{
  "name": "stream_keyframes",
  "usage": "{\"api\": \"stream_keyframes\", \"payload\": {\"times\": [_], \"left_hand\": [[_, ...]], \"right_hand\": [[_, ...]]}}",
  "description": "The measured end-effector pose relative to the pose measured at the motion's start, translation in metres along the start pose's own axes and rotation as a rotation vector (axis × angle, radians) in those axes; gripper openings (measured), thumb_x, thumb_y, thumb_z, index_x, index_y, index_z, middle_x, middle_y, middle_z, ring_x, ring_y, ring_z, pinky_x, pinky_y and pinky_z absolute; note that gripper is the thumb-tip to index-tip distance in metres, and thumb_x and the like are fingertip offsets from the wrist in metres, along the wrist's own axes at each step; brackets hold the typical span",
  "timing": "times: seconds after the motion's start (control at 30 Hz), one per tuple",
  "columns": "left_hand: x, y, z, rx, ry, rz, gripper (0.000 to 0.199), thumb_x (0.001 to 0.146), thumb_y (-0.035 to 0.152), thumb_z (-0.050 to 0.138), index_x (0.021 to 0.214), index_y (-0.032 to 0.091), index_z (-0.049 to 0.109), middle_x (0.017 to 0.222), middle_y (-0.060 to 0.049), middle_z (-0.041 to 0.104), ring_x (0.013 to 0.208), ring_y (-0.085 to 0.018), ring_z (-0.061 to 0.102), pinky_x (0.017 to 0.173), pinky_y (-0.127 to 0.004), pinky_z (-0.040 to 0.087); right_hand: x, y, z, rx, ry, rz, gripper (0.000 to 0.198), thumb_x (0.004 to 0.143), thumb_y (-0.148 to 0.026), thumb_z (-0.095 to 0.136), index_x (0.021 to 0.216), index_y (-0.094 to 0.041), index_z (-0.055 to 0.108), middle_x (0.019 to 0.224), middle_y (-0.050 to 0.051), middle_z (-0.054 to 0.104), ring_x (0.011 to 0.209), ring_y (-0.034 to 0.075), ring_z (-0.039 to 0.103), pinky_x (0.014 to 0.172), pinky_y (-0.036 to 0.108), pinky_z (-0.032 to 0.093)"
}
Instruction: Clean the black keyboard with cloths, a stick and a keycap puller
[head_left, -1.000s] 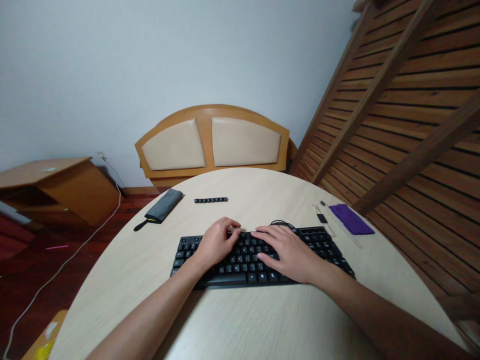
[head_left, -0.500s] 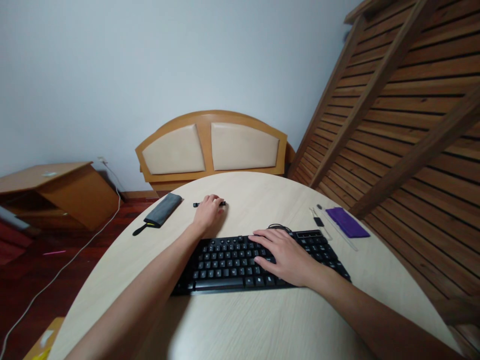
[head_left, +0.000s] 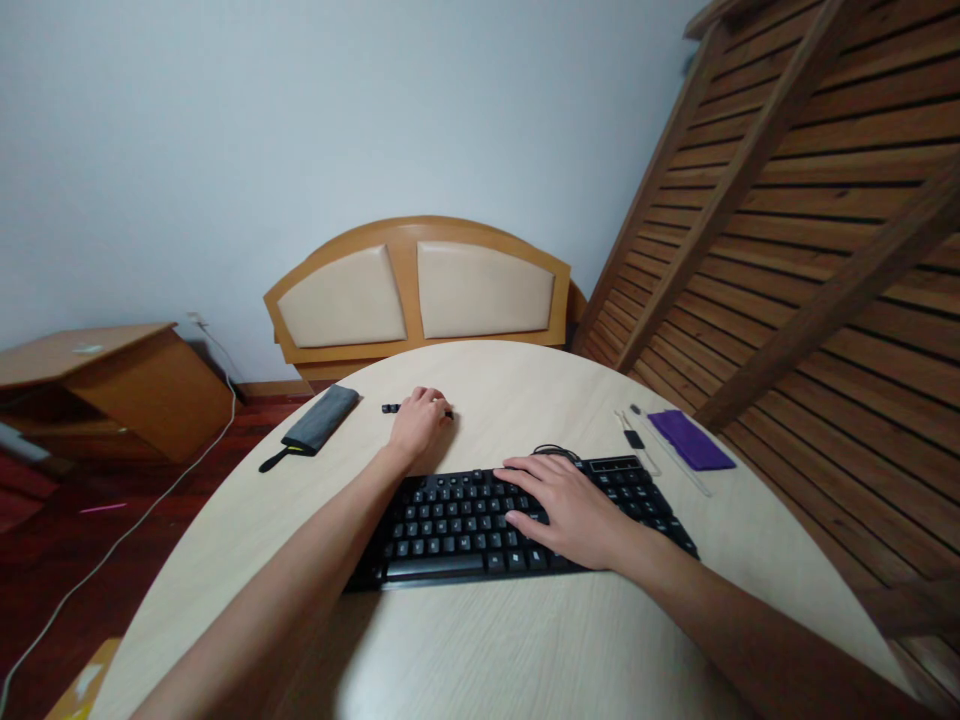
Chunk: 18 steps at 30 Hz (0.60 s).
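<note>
Beyond the keyboard, my left hand (head_left: 420, 424) reaches down to a short row of small black keycaps (head_left: 390, 408) on the table. Its fingers are bent and pressed together at the right end of that row, on a keycap (head_left: 448, 413) that they partly hide. My right hand (head_left: 561, 505) lies on the black keyboard (head_left: 450, 530), fingers stretched out and apart, covering keys right of the middle. The keyboard's far left corner is hidden by my left forearm.
The round pale table (head_left: 480, 640) also carries a grey pouch (head_left: 324, 420) at left. To the right lie a purple cloth (head_left: 690, 440), a thin clear stick (head_left: 675, 450) and a small black-handled wire tool (head_left: 634, 440). A coiled cable (head_left: 556, 452) sits behind the keyboard.
My left hand's fingers have shifted slightly at the right end of the keycap row. My right hand stays on the keyboard. The whole view has moved a little.
</note>
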<state>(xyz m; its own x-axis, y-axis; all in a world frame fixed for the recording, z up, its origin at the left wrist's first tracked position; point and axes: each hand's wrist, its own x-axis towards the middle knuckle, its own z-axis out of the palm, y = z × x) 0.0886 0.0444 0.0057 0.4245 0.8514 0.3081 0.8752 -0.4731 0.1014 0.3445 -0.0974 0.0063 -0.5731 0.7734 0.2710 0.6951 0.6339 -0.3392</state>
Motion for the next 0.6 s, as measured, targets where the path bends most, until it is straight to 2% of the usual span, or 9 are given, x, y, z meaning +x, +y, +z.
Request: {"api": "stream_keyframes", "payload": {"times": [0.07, 0.2, 0.37, 0.6], "left_hand": [[-0.011, 0.011, -0.007, -0.029, 0.001, 0.022, 0.015, 0.091, 0.016, 0.063, 0.098, 0.020, 0.076, 0.106, -0.009, 0.073, 0.108, -0.030, 0.058, 0.097, -0.042, 0.049], [-0.048, 0.034, -0.020, -0.111, 0.033, 0.014, 0.016, 0.095, 0.021, 0.060, 0.104, 0.021, 0.073, 0.105, -0.006, 0.075, 0.105, -0.027, 0.060, 0.093, -0.040, 0.051], [-0.090, 0.047, -0.022, -0.418, 0.032, -0.061, 0.019, 0.095, 0.021, 0.059, 0.110, 0.022, 0.071, 0.108, -0.005, 0.075, 0.106, -0.026, 0.062, 0.095, -0.041, 0.052], [-0.099, 0.043, -0.017, -0.583, 0.020, -0.112, 0.021, 0.096, 0.026, 0.059, 0.112, 0.024, 0.073, 0.111, -0.004, 0.076, 0.109, -0.024, 0.065, 0.100, -0.044, 0.050]], "right_hand": [[0.000, 0.000, 0.000, -0.003, -0.004, -0.001, 0.046, 0.096, -0.043, 0.057, 0.139, -0.026, 0.057, 0.140, 0.009, 0.061, 0.126, 0.027, 0.055, 0.109, 0.049, 0.039], [0.000, 0.001, 0.001, -0.009, 0.001, -0.002, 0.046, 0.096, -0.044, 0.057, 0.139, -0.027, 0.058, 0.140, 0.009, 0.060, 0.125, 0.028, 0.055, 0.108, 0.050, 0.040], [0.000, 0.002, 0.003, -0.013, 0.006, 0.001, 0.047, 0.096, -0.044, 0.057, 0.140, -0.028, 0.057, 0.139, 0.009, 0.061, 0.126, 0.028, 0.055, 0.108, 0.050, 0.040], [0.001, 0.000, 0.001, -0.020, -0.014, 0.013, 0.047, 0.096, -0.043, 0.057, 0.140, -0.027, 0.056, 0.139, 0.009, 0.061, 0.125, 0.028, 0.055, 0.108, 0.051, 0.040]]}}
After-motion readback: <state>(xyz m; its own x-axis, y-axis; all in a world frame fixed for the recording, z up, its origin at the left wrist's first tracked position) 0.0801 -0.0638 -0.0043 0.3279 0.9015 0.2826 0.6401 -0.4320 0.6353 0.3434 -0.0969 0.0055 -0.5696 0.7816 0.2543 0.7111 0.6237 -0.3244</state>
